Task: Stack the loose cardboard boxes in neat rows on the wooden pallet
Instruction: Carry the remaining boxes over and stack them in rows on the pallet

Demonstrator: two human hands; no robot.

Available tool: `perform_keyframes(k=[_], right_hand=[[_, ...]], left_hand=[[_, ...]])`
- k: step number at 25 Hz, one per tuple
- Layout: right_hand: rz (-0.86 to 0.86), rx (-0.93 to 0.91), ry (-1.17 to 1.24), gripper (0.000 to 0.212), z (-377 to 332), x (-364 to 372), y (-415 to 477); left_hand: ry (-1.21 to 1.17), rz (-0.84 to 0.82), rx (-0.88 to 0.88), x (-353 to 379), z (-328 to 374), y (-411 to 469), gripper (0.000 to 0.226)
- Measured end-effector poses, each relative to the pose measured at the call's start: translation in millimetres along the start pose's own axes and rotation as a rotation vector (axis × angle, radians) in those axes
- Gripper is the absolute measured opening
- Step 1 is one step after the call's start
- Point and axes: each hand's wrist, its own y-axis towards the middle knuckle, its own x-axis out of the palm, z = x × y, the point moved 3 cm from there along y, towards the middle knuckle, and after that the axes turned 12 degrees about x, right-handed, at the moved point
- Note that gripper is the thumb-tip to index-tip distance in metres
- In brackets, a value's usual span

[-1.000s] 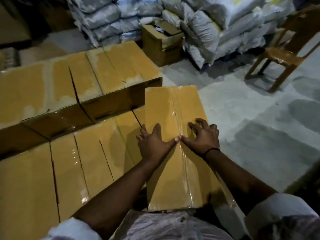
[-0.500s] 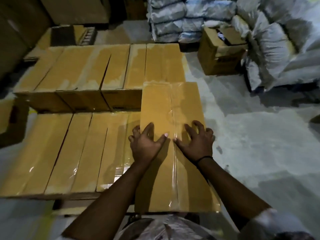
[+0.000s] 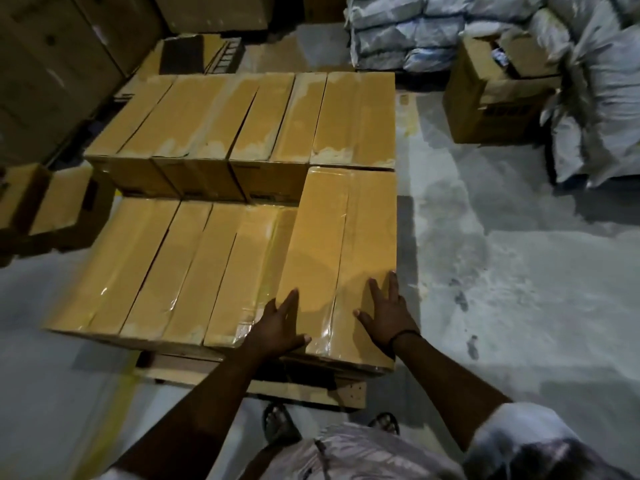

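We are looking in dim light across a patchy grey concrete floor (image 3: 502, 271), where bulging white woven sacks (image 3: 415, 29) are lying piled beside an open brown cardboard carton (image 3: 491, 98) and tall dark brown cartons (image 3: 52, 64) are standing stacked at the left.

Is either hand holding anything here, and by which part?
Nothing is gripped: left hand and right hand lie flat on top of the rightmost box, at its near end.

Wooden pallet (image 3: 298, 388) on concrete floor (image 3: 519, 271), edge showing below the fingers (image 3: 376, 294). Near row of boxes (image 3: 173, 271) under & left of fingers; taller 2nd row (image 3: 242, 116) beyond fingertips.
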Motion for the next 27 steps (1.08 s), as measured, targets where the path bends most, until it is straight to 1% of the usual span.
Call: perform_keyframes(k=[3, 6, 10, 13, 15, 17, 21, 23, 27], right_hand=[[-0.006, -0.014, 0.021, 0.099, 5.7, 7.0, -21.9], [-0.078, 0.024, 0.019, 0.114, 11.5, 13.9, -44.8], [-0.120, 0.077, 0.032, 0.127, 12.9, 23.3, -65.0], [-0.079, 0.136, 0.092, 0.126, 6.4, 30.3, -73.0], [-0.071, 0.200, 0.125, 0.128, 0.7, 38.2, -77.6], [-0.040, 0.224, 0.132, 0.128, -3.3, 43.9, -80.3], [0.058, 0.227, 0.150, 0.119, 0.1, 39.8, -74.2], [0.070, 0.221, 0.159, 0.117, 2.9, 32.9, -70.9], [0.074, 0.198, 0.170, 0.114, 10.7, 29.9, -70.3]], left_hand=[[0.045, -0.050, 0.023, -2.1, -5.6, -5.8, 0.126], [0.105, -0.093, 0.096, -5.5, -15.0, -14.5, 0.131], [0.121, -0.083, 0.185, -11.7, -29.5, -13.6, 0.132], [0.112, -0.061, 0.230, -12.6, -32.0, -16.9, 0.128], [0.078, -0.037, 0.257, -11.9, -35.4, -17.5, 0.121], [0.070, -0.005, 0.263, -10.1, -36.8, -20.7, 0.115], [0.079, 0.030, 0.306, -12.5, -32.2, -14.4, 0.111], [0.071, 0.040, 0.289, -13.0, -26.6, -12.7, 0.110], [0.082, 0.009, 0.266, -6.7, -19.5, -12.4, 0.110]])
